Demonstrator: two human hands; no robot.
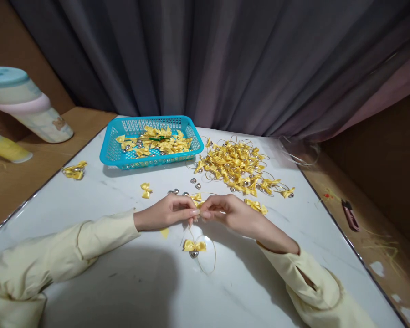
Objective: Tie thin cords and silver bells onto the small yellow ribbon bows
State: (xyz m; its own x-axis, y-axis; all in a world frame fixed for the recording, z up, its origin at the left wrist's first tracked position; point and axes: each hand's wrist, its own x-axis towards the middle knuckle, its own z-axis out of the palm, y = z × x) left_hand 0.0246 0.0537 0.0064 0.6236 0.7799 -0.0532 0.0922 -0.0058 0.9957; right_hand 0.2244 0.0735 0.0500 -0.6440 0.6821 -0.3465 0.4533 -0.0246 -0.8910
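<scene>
left hand (164, 212): fingertips pinched, meeting the right's; cannot tell on what
right hand (237, 216): pinched likewise
yellow bow (194, 246): just below the hands, with heart bell (193, 254)
blue basket (105, 145): behind, beside bow pile (234, 161)

Dark curtain (205, 59) behind, lidded tumbler (29, 107) at left, yellow container (7, 148) near it, small pink tool (350, 216) at right

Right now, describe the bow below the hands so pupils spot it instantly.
Over the white tabletop, the left hand and right hand come together mid-picture. Just below them in view is a yellow bow with a silver heart and thin cord. Unlike the heaped bows beyond the hands, it stands apart, nearest the viewer.
</scene>
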